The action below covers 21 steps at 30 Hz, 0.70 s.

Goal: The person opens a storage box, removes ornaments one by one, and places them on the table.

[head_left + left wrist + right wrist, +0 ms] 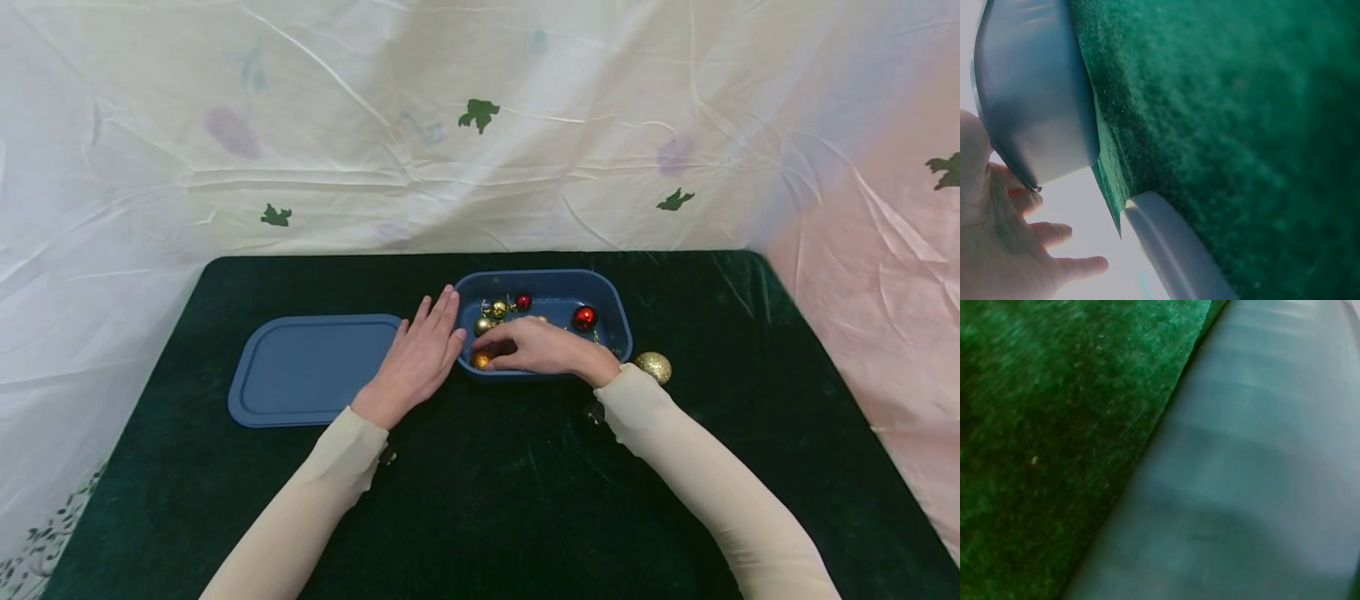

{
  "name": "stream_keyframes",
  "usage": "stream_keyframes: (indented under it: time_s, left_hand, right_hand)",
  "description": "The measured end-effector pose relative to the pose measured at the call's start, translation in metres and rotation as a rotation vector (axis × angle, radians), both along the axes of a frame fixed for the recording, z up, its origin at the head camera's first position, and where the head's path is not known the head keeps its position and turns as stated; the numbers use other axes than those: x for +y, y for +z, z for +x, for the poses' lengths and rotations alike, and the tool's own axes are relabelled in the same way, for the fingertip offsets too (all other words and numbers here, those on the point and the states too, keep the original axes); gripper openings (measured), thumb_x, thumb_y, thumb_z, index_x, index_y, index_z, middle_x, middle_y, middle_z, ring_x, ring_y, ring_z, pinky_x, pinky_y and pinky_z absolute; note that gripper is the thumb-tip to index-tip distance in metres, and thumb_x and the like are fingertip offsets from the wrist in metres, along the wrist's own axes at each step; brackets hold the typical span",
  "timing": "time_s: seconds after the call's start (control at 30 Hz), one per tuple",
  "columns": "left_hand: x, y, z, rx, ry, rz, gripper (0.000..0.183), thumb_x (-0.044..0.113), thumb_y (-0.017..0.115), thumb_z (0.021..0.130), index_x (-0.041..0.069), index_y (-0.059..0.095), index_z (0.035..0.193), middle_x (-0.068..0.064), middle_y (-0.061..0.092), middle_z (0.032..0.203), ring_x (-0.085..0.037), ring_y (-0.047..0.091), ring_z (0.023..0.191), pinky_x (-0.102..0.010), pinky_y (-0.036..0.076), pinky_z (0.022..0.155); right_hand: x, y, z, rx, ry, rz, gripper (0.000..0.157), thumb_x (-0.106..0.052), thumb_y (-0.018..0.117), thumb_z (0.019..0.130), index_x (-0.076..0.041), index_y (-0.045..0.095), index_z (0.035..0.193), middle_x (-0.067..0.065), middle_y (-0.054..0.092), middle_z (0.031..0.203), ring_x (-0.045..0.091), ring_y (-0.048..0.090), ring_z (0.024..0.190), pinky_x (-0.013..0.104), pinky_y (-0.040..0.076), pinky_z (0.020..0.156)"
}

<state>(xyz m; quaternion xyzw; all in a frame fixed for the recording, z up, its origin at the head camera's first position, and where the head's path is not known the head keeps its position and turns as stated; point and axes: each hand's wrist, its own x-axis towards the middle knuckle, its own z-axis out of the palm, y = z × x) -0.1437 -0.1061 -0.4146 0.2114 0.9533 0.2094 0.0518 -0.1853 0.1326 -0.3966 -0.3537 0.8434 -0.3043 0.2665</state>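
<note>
A blue rectangular box (621,321) stands on the green cloth with several small baubles inside. My right hand (536,346) reaches into it from the right, thumb and fingers curled round an orange bauble (482,360) in the near left corner. Around that hand lie a gold bauble (483,326), a small red bauble (523,302) and a larger red bauble (585,317). My left hand (420,354) has its fingers extended, with fingertips and thumb at the box's left rim; the left wrist view shows the fingers (1050,233) beside the rim. Only the box's outer wall (1241,475) fills the right wrist view.
A flat blue lid (307,371) lies left of the box, partly under the left hand in the head view. A glittery gold bauble (653,367) sits outside the box, close to the right sleeve. White patterned fabric (480,183) hangs behind the table.
</note>
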Motion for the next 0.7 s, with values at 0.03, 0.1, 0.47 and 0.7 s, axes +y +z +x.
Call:
stream_keyframes:
  time_s: [0.03, 0.1, 0.47, 0.7]
  left_hand:
    - [0.0, 0.0, 0.0, 0.0, 0.0, 0.001, 0.065, 0.044, 0.021, 0.113, 0.011, 0.009, 0.167, -0.004, 0.0, 0.174, -0.038, 0.01, 0.158, -0.067, 0.019, 0.12]
    - [0.0, 0.0, 0.0, 0.0, 0.0, 0.001, 0.065, 0.044, 0.022, 0.113, 0.011, 0.009, 0.167, -0.004, 0.0, 0.174, -0.038, 0.009, 0.158, -0.067, 0.019, 0.12]
    - [0.0, 0.0, 0.001, -0.013, 0.0, 0.01, 0.065, 0.044, 0.022, 0.113, 0.011, 0.009, 0.167, -0.004, -0.001, 0.174, -0.037, 0.008, 0.158, -0.066, 0.018, 0.121]
    - [0.0, -0.001, 0.001, 0.0, 0.004, 0.013, 0.065, 0.044, 0.024, 0.113, 0.011, 0.008, 0.167, -0.004, 0.0, 0.174, -0.037, 0.009, 0.158, -0.067, 0.019, 0.12]
  right_hand:
    - [0.0, 0.0, 0.0, -0.001, 0.005, -0.005, 0.045, -0.025, 0.067, 0.101, -0.015, 0.061, 0.144, 0.001, 0.067, 0.136, 0.013, 0.064, 0.12, 0.039, 0.049, 0.105]
    - [0.0, 0.0, -0.001, 0.0, 0.014, -0.012, 0.043, -0.023, 0.067, 0.101, -0.015, 0.062, 0.143, 0.0, 0.067, 0.134, 0.012, 0.064, 0.119, 0.039, 0.049, 0.105]
    - [0.009, 0.001, 0.004, 0.063, -0.018, -0.044, 0.043, -0.026, 0.066, 0.101, -0.015, 0.063, 0.143, 0.002, 0.066, 0.138, 0.016, 0.061, 0.127, 0.043, 0.046, 0.109]
    - [0.02, 0.004, 0.011, 0.113, -0.093, -0.101, 0.042, -0.027, 0.067, 0.101, -0.015, 0.064, 0.141, 0.002, 0.066, 0.138, 0.019, 0.061, 0.128, 0.046, 0.046, 0.109]
